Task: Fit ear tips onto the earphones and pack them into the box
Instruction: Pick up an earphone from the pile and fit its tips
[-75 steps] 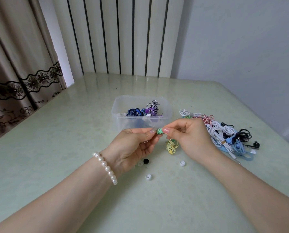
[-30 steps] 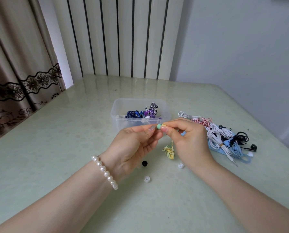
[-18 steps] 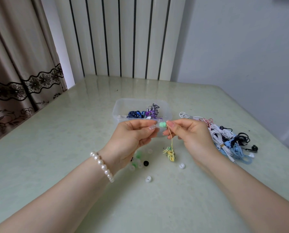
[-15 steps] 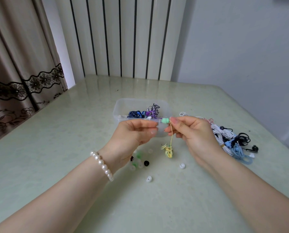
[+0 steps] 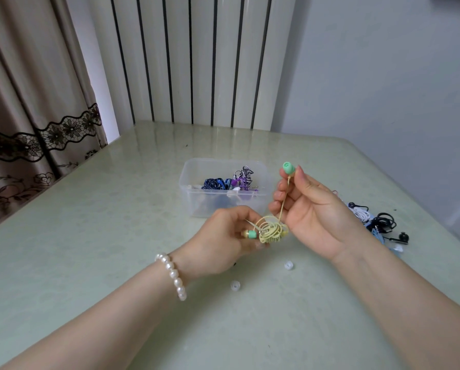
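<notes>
My right hand [image 5: 310,209] pinches a yellow earphone cable just below a green ear tip [image 5: 289,168] that stands up above my fingers. The yellow cable coil [image 5: 271,231] hangs between my hands. My left hand [image 5: 223,241] grips the second earbud [image 5: 251,234], green with a gold end, beside the coil. The clear plastic box [image 5: 196,198] stands just behind my hands and holds blue, purple and striped earphones [image 5: 230,181].
Two white ear tips [image 5: 235,285] [image 5: 289,265] lie on the pale green table in front of my hands. A pile of white, blue and black earphones [image 5: 378,225] lies at the right, partly behind my right wrist. Curtain at left, wall behind.
My right hand lifted the green-tipped earbud up and to the right. My left hand dropped down and took hold of the second earbud by the coil, which is off the table.
</notes>
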`<state>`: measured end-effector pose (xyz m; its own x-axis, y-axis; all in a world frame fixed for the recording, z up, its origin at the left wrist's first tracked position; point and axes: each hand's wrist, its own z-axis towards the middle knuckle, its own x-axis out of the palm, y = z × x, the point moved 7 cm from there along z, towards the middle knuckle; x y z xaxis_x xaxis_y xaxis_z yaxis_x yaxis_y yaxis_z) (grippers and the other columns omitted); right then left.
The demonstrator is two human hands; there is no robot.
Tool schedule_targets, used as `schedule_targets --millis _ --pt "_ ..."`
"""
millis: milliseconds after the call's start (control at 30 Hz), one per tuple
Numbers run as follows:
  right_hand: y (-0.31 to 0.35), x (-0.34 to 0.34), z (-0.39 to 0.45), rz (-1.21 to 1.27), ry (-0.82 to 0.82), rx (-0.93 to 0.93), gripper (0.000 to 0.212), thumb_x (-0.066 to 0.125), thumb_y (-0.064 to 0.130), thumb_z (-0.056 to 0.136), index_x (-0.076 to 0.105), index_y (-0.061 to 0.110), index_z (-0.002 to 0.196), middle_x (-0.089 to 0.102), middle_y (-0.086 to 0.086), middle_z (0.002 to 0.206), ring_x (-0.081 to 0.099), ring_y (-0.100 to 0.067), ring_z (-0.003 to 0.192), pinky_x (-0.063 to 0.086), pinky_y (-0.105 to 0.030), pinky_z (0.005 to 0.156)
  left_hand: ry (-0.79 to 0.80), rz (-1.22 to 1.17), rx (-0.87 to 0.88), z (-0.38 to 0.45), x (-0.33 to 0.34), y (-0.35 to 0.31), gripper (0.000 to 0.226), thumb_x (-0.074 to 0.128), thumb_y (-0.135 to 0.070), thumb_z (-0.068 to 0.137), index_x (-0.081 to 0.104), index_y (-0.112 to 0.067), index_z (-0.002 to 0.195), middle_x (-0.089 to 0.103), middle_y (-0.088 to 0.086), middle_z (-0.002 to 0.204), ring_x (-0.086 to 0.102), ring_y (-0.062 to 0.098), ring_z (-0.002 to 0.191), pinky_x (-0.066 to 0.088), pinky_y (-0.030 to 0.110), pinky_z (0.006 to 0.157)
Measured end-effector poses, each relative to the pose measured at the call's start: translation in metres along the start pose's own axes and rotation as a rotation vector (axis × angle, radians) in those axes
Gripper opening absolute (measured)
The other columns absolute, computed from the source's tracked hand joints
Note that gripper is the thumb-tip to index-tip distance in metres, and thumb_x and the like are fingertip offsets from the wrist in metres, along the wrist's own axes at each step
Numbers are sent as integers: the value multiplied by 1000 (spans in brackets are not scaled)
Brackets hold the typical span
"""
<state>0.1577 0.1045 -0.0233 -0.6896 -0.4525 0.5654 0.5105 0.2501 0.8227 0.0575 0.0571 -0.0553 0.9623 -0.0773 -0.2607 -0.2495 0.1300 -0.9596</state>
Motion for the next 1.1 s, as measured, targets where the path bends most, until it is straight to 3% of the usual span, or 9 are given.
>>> schedule_targets --millis 100,300,533,667,800,933,1100 --pt "3 -12 3 9 -72 -15 18 55 25 75 71 17 71 55 3 59 51 -9 53 45 -19 51 -17 -190 -83 0 -7 5 16 62 7 80 54 -7 82 69 6 67 67 16 62 55 27 67" --pt "-2 -19 6 8 -100 -21 16 55 23 74 69 15 74 54 1 59 50 -9 52 44 -18 51 -1 -485 -240 -2 -5 8 21 60 10 78 56 -5 92 66 10 73 68 19 63 56 27 60" --pt "-3 -22 5 -55 -108 -35 15 57 16 70 61 11 84 59 0 59 54 -9 54 45 -18 53 -61 -414 -212 -1 -6 11 2 57 2 84 59 1 84 66 10 67 65 14 57 56 23 58" --pt "3 -35 5 -502 -193 -116 6 60 7 79 64 11 78 68 2 62 62 -7 58 46 -12 57 -156 -176 -161 1 -16 13 5 63 -3 82 63 -4 77 63 5 66 59 8 55 51 17 55" --pt "0 -40 6 -905 -259 -169 11 67 4 78 68 12 70 65 2 64 56 -1 55 42 -10 58 -171 -38 -125 1 -16 10 6 69 -6 78 67 -10 74 61 3 62 53 8 54 46 13 52" --pt "-7 -47 10 -1284 -314 -144 11 74 23 75 74 12 73 65 -3 64 50 -10 58 40 -27 60 -150 -3 -145 2 -12 13 15 69 3 76 65 -12 76 59 4 66 55 11 58 48 13 54" --pt "-11 -47 9 -1592 -292 -63 22 68 38 79 75 18 72 52 5 52 50 -19 62 37 -28 61 -179 -37 -154 1 -16 13 19 69 8 74 62 -9 73 59 5 66 58 7 54 48 13 52"
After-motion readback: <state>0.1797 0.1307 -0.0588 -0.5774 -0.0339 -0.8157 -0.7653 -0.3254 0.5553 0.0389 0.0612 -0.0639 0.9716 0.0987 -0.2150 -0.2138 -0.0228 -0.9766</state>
